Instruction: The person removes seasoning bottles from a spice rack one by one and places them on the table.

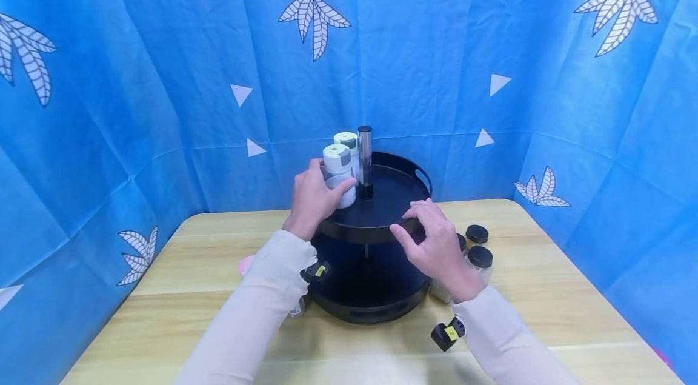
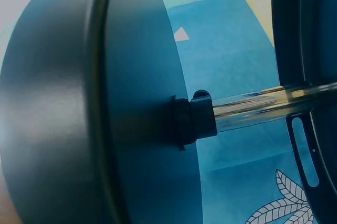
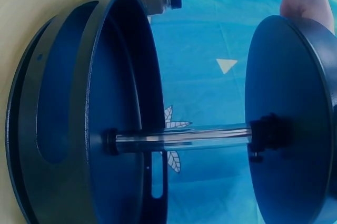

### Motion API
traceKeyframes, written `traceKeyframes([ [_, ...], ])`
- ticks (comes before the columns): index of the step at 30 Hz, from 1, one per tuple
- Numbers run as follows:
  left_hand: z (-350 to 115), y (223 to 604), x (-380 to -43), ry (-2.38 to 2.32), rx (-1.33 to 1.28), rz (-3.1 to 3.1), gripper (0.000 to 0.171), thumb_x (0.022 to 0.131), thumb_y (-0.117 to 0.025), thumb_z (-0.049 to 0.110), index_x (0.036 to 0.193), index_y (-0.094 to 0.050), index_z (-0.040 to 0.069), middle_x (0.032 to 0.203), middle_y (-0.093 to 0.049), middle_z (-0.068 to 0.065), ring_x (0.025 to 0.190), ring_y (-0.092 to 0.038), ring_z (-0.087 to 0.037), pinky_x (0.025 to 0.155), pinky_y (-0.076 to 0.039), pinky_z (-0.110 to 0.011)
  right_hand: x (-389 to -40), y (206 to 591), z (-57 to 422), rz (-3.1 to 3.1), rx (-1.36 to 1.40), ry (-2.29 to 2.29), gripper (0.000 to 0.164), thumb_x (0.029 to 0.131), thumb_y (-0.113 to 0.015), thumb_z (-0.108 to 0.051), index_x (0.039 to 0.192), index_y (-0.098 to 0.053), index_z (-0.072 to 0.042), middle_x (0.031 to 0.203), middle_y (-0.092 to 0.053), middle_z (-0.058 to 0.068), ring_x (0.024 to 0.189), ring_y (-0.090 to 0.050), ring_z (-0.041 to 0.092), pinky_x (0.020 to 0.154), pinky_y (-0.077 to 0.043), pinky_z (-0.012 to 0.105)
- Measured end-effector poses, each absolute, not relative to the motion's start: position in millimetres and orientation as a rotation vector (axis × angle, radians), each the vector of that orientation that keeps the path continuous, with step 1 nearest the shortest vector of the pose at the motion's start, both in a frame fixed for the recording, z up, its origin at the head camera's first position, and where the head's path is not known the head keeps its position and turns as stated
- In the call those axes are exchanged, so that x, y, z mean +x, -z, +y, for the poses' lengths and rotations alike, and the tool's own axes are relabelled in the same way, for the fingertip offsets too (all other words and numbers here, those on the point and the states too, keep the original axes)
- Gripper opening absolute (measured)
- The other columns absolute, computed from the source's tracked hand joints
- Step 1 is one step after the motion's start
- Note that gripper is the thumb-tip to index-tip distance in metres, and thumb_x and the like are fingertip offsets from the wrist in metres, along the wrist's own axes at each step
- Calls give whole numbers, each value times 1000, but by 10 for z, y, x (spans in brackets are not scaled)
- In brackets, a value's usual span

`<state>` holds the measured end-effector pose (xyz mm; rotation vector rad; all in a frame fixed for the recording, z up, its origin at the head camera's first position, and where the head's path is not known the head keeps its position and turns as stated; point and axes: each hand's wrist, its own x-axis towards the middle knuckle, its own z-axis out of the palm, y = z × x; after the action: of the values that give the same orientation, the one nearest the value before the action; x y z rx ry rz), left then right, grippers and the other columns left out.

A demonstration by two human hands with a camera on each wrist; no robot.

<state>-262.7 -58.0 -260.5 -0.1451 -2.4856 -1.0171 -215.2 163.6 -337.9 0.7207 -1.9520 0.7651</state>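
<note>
My left hand (image 1: pixel 316 194) grips a white-capped bottle (image 1: pixel 339 174) at the left side of the upper tray (image 1: pixel 392 194) of a black two-tier stand. A second white-capped bottle (image 1: pixel 347 141) stands just behind it, beside the metal post (image 1: pixel 365 157). My right hand (image 1: pixel 436 242) is at the right front rim of the upper tray, its fingers loosely bent and holding nothing. In the left wrist view the underside of the upper tray (image 2: pixel 147 76) fills much of the picture, and the gripped bottle is out of sight.
The lower tray (image 1: pixel 371 288) sits on the wooden table (image 1: pixel 196 288). Several black-lidded jars (image 1: pixel 480 257) stand to its right, partly behind my right arm. Left of the stand, a pink item (image 1: pixel 245 265) shows behind my left sleeve. Blue patterned cloth (image 1: pixel 414 70) encloses the table.
</note>
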Motion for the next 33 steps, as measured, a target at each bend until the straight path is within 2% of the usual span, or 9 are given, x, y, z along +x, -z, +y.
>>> traceKeyframes([
  [7,-568,2589,-2663,996,-132,-2488,71,81,-77,43,127,-49,-1,120,-61,-19,107,-60,-32,91,-51,-44,-2155,3378,1636,-1936,726,-767,44,95,-58,-44,90,-64,-1,95,-69,16,106,-61,33,104,-38,52],
  [33,-610,2591,-2677,1043,-175,-2456,62,81,-77,43,118,-53,0,111,-64,-16,96,-62,-29,81,-53,-42,-2157,3415,1627,-1912,732,-783,30,90,-66,-30,91,-64,0,97,-69,18,104,-61,34,104,-38,54],
])
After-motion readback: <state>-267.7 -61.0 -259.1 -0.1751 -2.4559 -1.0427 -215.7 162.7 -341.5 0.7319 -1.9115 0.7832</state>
